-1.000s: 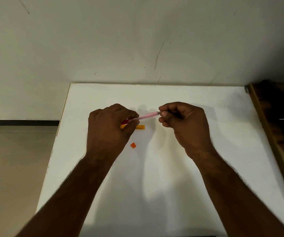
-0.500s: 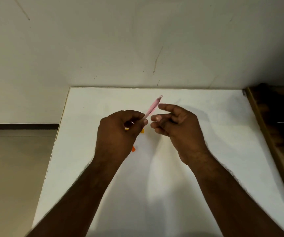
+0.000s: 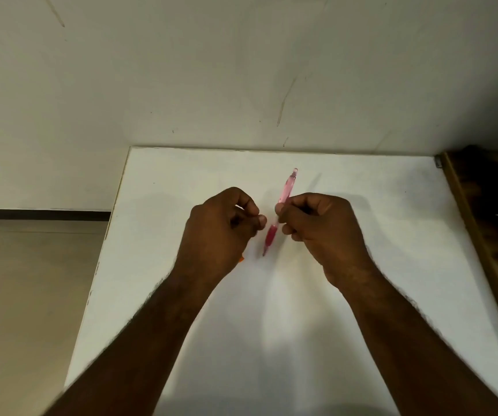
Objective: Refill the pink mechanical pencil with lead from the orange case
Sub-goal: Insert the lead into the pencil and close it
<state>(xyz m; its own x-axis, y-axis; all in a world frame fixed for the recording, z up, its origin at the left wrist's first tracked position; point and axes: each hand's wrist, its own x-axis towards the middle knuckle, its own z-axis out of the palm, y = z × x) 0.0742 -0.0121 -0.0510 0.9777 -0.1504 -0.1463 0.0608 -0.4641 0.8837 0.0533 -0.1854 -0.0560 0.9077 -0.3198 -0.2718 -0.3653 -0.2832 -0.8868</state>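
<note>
The right hand (image 3: pixel 316 229) pinches the pink mechanical pencil (image 3: pixel 280 210) at mid-barrel between thumb and curled fingers (image 3: pixel 286 228), holding it above the white worktop (image 3: pixel 392 235) with its tip pointing down toward the person and its cap end tilted up and away. Just beside it, not touching the pencil, the left hand (image 3: pixel 217 232) has its fingers curled with thumb tip against forefinger; whether it pinches anything cannot be told. A sliver of orange (image 3: pixel 241 259) peeks out under the left hand's edge on the worktop.
</note>
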